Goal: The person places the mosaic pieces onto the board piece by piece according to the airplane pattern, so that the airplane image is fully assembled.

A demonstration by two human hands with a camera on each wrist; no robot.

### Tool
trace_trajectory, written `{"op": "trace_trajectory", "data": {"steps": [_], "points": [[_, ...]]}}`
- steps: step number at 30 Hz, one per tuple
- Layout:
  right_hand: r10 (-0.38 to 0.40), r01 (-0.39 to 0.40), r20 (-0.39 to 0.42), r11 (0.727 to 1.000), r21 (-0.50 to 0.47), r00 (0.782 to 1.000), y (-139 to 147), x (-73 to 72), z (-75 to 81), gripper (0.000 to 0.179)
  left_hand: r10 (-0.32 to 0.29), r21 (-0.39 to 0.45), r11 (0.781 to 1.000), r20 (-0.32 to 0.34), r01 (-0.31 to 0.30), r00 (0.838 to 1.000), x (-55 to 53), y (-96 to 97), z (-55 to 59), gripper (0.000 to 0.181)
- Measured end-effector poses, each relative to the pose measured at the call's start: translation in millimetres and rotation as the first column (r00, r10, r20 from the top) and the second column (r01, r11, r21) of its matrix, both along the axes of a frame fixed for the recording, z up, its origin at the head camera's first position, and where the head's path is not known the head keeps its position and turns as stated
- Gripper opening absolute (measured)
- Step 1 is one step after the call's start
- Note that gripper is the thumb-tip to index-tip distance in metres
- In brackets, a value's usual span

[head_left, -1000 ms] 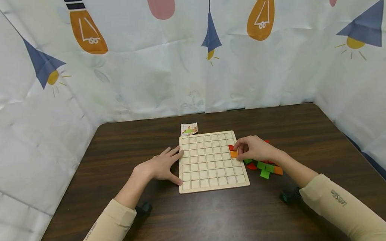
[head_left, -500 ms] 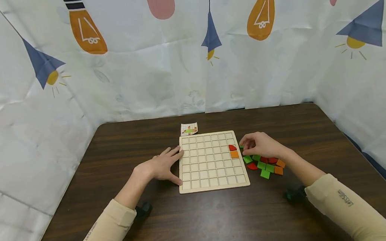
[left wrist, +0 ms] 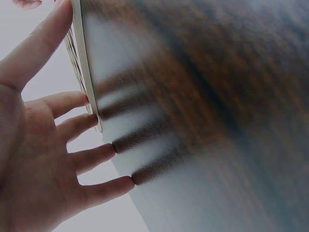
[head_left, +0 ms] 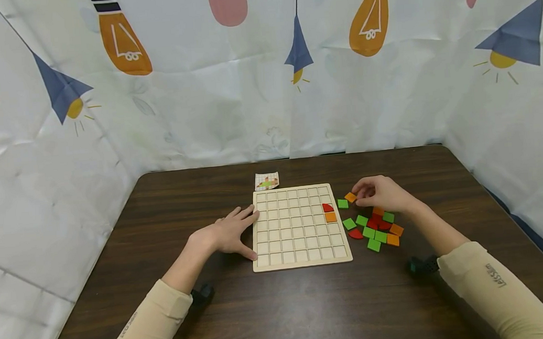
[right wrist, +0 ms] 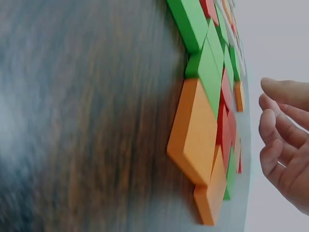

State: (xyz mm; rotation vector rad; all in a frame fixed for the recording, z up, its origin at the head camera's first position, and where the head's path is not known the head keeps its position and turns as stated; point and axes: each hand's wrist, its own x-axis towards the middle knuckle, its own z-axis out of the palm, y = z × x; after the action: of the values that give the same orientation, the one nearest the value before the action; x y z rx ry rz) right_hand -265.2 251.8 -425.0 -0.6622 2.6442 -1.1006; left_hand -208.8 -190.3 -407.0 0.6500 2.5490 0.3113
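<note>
My left hand (head_left: pixel 226 235) rests with spread fingers along the left edge of a wooden grid board (head_left: pixel 296 246). In the left wrist view, the thumb and two fingertips touch the board's rim (left wrist: pixel 86 58). A red curved piece (head_left: pixel 328 207) and an orange square tile (head_left: pixel 330 217) lie in cells at the board's right side. My right hand (head_left: pixel 381 192) hovers beyond that side with loosely bent fingers. Nearest to it is a loose orange tile (head_left: pixel 350 197). The right wrist view shows nothing between thumb and fingers of the hand (right wrist: pixel 287 130).
A green tile (head_left: pixel 343 204) lies near the board's right edge. Several green, red and orange pieces (head_left: pixel 374 230) are heaped right of the board, below the right hand. Behind the board is a small pattern card (head_left: pixel 266 181). The dark wooden table (head_left: pixel 281 310) meets a printed curtain.
My right hand has moved off the board, rightward and away from me, uncovering the red piece, the orange tile and several loose pieces. My left hand stays on the board's edge.
</note>
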Motion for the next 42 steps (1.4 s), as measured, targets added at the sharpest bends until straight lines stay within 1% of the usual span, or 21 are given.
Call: {"op": "trace_trajectory", "data": {"steps": [10,15,23,28,33,42], "points": [[-0.071,0.071,-0.006,0.997,0.023,0.997,20,-4.4,-3.0,0.027,0.003,-0.004,1.0,0.001,-0.003,1.0,0.3,0.2,0.3,0.113],[-0.1,0.101,-0.011,0.994,0.048,0.995,29,-3.5,-2.7,0.027,0.01,-0.018,1.0,0.003,-0.01,1.0,0.0,0.5,1.0,0.113],[-0.126,0.126,-0.002,0.987,0.099,0.992,40,-0.2,1.2,0.026,0.012,-0.022,1.0,0.006,-0.012,1.0,-0.4,1.7,2.1,0.112],[-0.135,0.133,0.01,0.982,0.131,0.991,43,-0.1,1.7,0.024,0.009,-0.024,1.0,0.009,-0.008,1.0,-0.1,2.0,2.8,0.112],[-0.112,0.109,0.011,0.983,0.149,0.994,41,-0.6,-0.6,0.021,0.005,-0.018,1.0,0.011,-0.005,1.0,-0.2,1.8,3.2,0.112],[-0.099,0.098,0.0,0.984,0.15,0.995,31,-2.9,-4.2,0.016,0.003,-0.021,1.0,0.015,-0.003,1.0,0.6,2.1,3.1,0.112]]}}
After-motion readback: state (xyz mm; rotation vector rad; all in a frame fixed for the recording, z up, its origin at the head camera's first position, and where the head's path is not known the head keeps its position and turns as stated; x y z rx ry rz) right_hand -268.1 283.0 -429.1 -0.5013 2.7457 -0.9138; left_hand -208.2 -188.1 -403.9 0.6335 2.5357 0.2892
